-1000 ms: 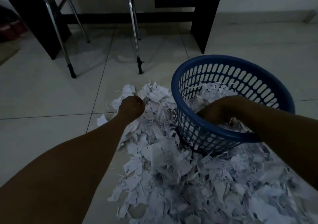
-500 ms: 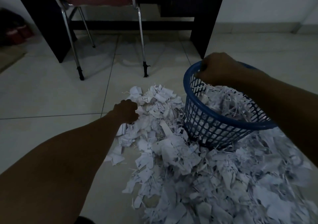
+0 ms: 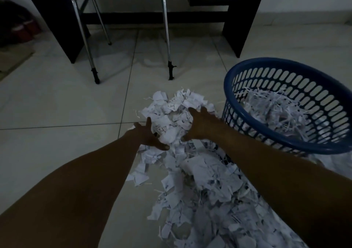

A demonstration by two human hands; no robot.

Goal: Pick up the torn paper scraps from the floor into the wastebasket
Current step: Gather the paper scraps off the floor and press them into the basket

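I can't read the scraps' markings; my left hand and right hand, fingers spread, cup a clump of paper scraps left of the wastebasket.

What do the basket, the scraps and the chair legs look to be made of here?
Basket: likely moulded plastic, blue, with a smooth rim and regular slotted walls.
Scraps: thin white paper with ragged torn edges, some with faint dark print; those in the basket look like narrow shredded strips.
Chair legs: apparently chromed metal tubing, shiny with bright highlights, ending in dark caps, maybe rubber.
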